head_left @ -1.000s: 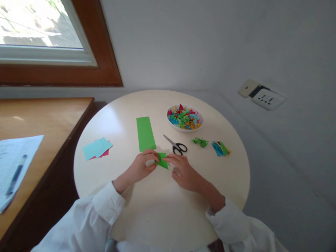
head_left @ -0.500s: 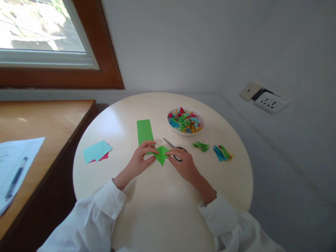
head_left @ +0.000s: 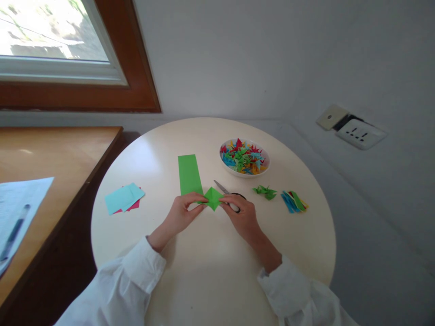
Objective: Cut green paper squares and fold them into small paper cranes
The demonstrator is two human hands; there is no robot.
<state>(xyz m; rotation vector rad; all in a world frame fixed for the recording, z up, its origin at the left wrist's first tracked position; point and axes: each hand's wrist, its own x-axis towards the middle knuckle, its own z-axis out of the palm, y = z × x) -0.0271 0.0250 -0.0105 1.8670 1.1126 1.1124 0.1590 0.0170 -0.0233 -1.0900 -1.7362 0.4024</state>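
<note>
Between my two hands is a small green folded paper [head_left: 213, 198], diamond-shaped with creases across it. My left hand [head_left: 180, 216] pinches its left corner between thumb and fingers. The right corner is pinched by my right hand [head_left: 242, 216]. Just behind my left fingers lies a green paper strip [head_left: 189, 174], its near end close to the folded piece. Scissors [head_left: 222, 187] with black handles lie behind my right hand, which partly covers the handles. Several green folded cranes [head_left: 265, 192] rest on the table to the right of my right hand.
A white bowl [head_left: 244, 174] full of colourful paper cranes stands at the back. Paper strips [head_left: 294, 202] lie on the right, light-blue and pink paper squares [head_left: 124, 198] on the left of the round table [head_left: 210, 280]. A wooden desk [head_left: 68, 149] holds a sheet and a pen.
The green folded paper has gone from a kite-like shape with a low point to a more even diamond, its upper part now raised. Both hands keep their pinch; the view has shifted slightly.
</note>
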